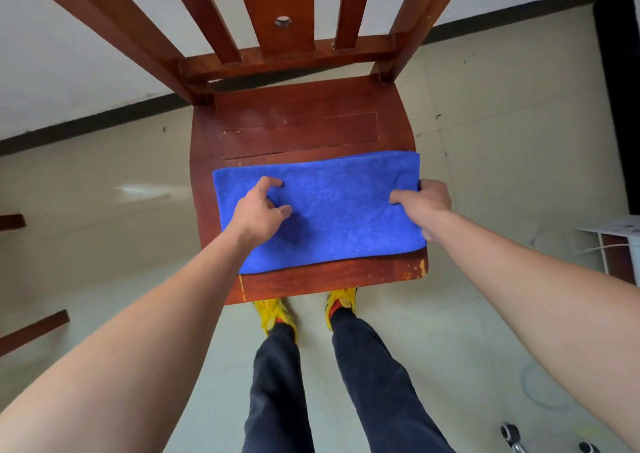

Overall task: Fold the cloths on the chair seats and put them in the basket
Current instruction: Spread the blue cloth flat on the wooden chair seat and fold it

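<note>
Head view. Blue cloth [322,210] lies flat on the wooden chair seat [298,130], toward the front edge, as a wide rectangle; it looks already folded once, though layers are hard to count. Left hand [258,210] rests on the left half, fingers curled and pressing down, nothing pinched between them. Right hand [424,201] is closed over the cloth's right short edge, thumb on top, fingers under or behind the edge. No basket in view.

Judgement: next fold is right edge over to left. To do it well, keep the left hand as an anchor so the cloth does not slide on the smooth wood, lift both layers together, match corners, then flatten the crease before lifting away.
</note>
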